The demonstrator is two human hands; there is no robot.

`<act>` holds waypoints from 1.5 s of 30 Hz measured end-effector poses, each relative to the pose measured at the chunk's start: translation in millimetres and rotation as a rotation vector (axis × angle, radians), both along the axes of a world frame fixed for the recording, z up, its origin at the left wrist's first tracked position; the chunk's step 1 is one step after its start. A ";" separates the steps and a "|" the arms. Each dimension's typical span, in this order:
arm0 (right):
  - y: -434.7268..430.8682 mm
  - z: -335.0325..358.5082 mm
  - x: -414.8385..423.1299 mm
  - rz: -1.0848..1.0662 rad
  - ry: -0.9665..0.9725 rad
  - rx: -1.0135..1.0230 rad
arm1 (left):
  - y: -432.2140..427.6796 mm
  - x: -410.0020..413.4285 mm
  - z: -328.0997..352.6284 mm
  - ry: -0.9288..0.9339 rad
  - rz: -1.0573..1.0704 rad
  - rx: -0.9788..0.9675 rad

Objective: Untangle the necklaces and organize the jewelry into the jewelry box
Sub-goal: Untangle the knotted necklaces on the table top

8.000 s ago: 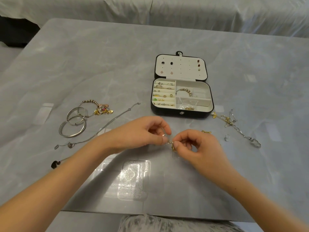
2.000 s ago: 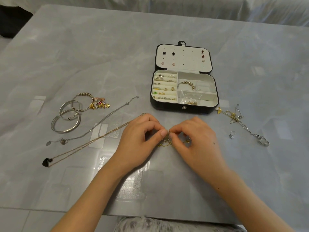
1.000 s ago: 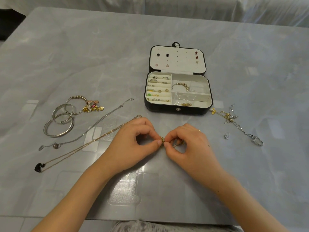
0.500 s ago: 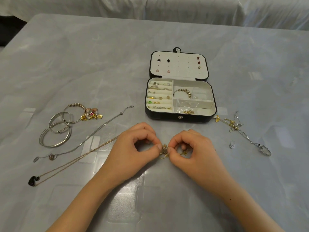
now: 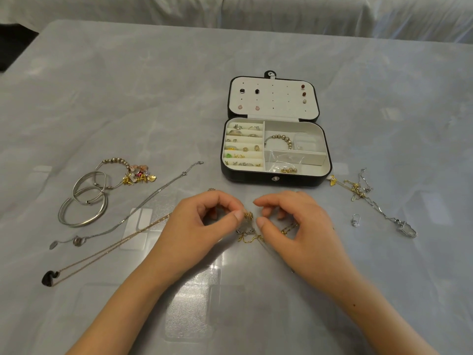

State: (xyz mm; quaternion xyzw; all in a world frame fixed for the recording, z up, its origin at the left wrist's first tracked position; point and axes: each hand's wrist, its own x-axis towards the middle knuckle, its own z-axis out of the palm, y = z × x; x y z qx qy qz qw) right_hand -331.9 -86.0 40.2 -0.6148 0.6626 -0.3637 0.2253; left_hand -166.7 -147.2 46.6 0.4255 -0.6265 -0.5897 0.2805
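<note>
A small tangle of gold necklace chain (image 5: 247, 228) lies on the grey table between my hands. My left hand (image 5: 202, 226) pinches a gold knot of it between thumb and forefinger. My right hand (image 5: 299, 234) is curled over the other end, thumb against the chain and more links showing under its fingers. Just beyond my hands stands the black jewelry box (image 5: 276, 179), open. Its cream trays hold rings, studs, a beaded bracelet (image 5: 280, 138) and a small plastic bag. Several studs sit in the lid (image 5: 272, 112).
At left lie silver bangles (image 5: 82, 203), a charm bracelet (image 5: 128, 172), a silver necklace (image 5: 143, 204) and a rose-gold necklace (image 5: 107, 248) with a dark pendant. At right are a second tangle of gold and silver chains (image 5: 358, 190) and a small silver piece (image 5: 355, 221).
My fingertips have drawn a little apart and the tangle has loosened and stretched between them. Since eight seconds ago the rose-gold necklace has come to lie straight at the left.
</note>
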 end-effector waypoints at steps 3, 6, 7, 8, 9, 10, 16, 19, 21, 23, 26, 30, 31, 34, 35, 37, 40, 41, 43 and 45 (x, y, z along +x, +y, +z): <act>-1.8 0.0 0.8 0.041 0.042 -0.003 | 0.2 0.2 2.2 0.000 -0.013 0.009; -2.3 -0.3 3.5 0.078 0.086 -0.005 | -0.4 0.6 3.3 -0.025 -0.025 0.003; -2.3 -0.3 4.4 0.079 0.089 -0.013 | -0.6 0.6 3.5 -0.038 -0.029 -0.006; -2.4 -0.5 5.1 0.076 0.090 -0.025 | -0.9 0.9 3.7 -0.052 -0.033 -0.017; -2.4 -0.4 5.5 0.070 0.090 -0.032 | -0.8 0.6 3.9 -0.068 -0.032 -0.028; -1.6 0.0 5.5 0.060 0.083 -0.036 | -0.4 0.4 4.1 -0.084 -0.027 -0.035; -1.0 2.5 5.3 0.017 0.010 0.002 | -2.2 -3.6 6.1 -0.146 -0.018 -0.042; -1.1 2.3 6.9 0.021 0.009 0.008 | -3.2 -4.2 6.6 -0.180 -0.032 -0.053; -1.0 1.8 6.9 0.015 0.002 0.016 | -3.4 -4.2 6.6 -0.181 -0.040 -0.055; -0.9 0.8 6.7 0.004 0.003 0.017 | -3.6 -4.2 7.0 -0.174 -0.047 -0.049; -0.5 -0.1 6.6 0.011 -0.011 0.011 | -3.7 -4.2 8.0 -0.176 -0.067 -0.052; 0.9 1.6 5.8 0.030 0.069 -0.053 | -3.3 -4.4 9.3 -0.182 -0.084 -0.064; 0.8 1.8 5.7 0.034 0.099 -0.060 | -3.1 -4.1 8.8 -0.183 -0.086 -0.069; -0.5 1.1 5.8 0.039 0.151 -0.067 | -1.6 -3.4 7.7 -0.190 -0.089 -0.096; -1.1 0.7 5.9 0.041 0.164 -0.078 | -1.0 -3.5 7.4 -0.194 -0.091 -0.113; -2.1 0.8 6.4 0.047 0.187 -0.101 | 0.2 -4.1 7.2 -0.204 -0.095 -0.142; -3.0 0.9 5.7 0.061 0.205 -0.113 | 1.2 -5.0 7.0 -0.208 -0.094 -0.157; -3.5 1.1 5.7 0.066 0.208 -0.112 | 1.5 -5.3 7.7 -0.205 -0.098 -0.153; -4.0 1.2 5.9 0.077 0.209 -0.108 | 2.1 -5.5 9.6 -0.188 -0.116 -0.136; -4.0 1.1 6.2 0.091 0.216 -0.108 | 1.3 -5.4 11.0 -0.185 -0.136 -0.134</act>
